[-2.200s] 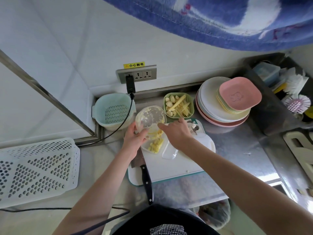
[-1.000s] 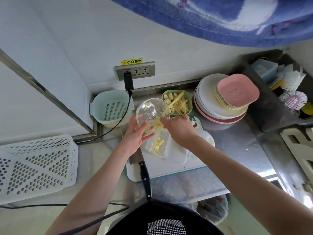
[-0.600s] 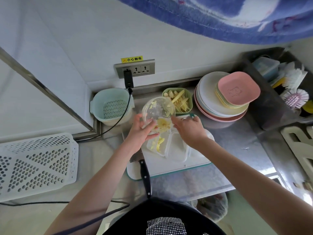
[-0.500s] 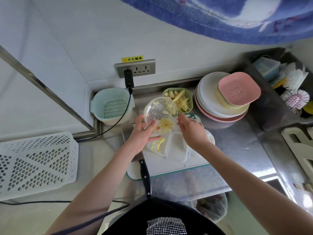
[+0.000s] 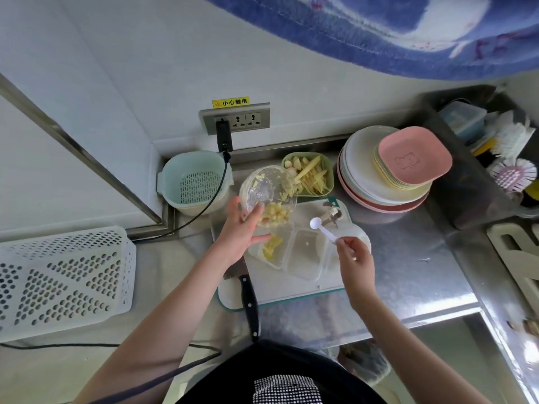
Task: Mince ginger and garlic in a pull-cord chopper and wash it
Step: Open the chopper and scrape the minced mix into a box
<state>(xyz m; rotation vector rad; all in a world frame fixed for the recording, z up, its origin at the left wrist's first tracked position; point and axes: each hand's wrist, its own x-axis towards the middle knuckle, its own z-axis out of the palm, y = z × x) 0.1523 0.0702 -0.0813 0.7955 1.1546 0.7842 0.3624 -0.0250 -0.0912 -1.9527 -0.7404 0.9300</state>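
The stainless tabletop (image 5: 408, 258) carries a white cutting board (image 5: 291, 290) in a tiled corner. On the board stands a clear divided container (image 5: 303, 258). The left hand (image 5: 239, 228) grips the chopper bowl (image 5: 267, 193), tilted mouth-down above the container's left compartment, with minced ginger and garlic (image 5: 274, 215) heaped at its lower rim. The right hand (image 5: 354, 258) pinches the handle of a white spoon (image 5: 320, 227). The spoon's long axis points up-left toward the bowl, which lies left of the spoon head. The right hand is nearer. Half a second earlier that hand held no spoon and sat at the bowl rim.
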